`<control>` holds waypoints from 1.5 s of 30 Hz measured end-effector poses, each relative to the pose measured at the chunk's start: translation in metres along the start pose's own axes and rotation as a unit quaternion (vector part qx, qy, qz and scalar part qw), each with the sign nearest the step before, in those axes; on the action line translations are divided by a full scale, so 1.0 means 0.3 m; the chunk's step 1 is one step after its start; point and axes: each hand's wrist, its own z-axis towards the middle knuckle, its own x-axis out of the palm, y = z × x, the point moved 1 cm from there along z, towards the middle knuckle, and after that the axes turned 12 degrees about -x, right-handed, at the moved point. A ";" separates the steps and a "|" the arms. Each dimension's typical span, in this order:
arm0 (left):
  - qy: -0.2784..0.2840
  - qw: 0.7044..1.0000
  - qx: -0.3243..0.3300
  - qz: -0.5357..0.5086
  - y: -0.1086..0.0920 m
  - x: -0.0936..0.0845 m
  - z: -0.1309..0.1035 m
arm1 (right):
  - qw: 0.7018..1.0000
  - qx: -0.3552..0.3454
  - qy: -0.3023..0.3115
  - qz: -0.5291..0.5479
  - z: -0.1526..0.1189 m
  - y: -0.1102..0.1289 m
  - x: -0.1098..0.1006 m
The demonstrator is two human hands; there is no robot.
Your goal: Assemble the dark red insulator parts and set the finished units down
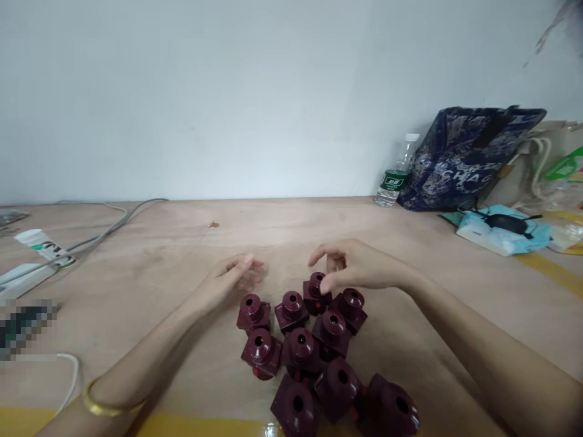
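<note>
Several dark maroon, glossy parts, each with a square base and a round neck with a hole in its top, stand in a loose cluster on the wooden table. My right hand hovers at the far side of the cluster, thumb and fingers apart. Its thumb overlaps the edge of the farthest maroon part; whether it touches cannot be made out. Beyond the left side of the group is my left hand, loosely curled, fingers apart and slightly blurred, holding nothing. Closest to it is the far-left maroon part. Small red bits show low on some parts.
A water bottle and a dark blue patterned bag stand against the wall at right, with a tissue pack in front. On the left lie a white cup, grey cables and a power strip.
</note>
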 end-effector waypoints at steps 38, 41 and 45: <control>-0.048 0.963 0.222 0.146 -0.127 0.143 0.214 | 0.993 0.009 -0.055 -0.106 -0.056 -0.008 -0.060; 0.017 0.949 0.231 0.215 -0.151 0.201 0.177 | 0.986 0.031 -0.161 -0.021 -0.022 -0.085 -0.017; -0.019 0.924 0.275 0.266 -0.158 0.226 0.156 | 0.977 0.061 -0.195 0.065 0.009 -0.112 0.054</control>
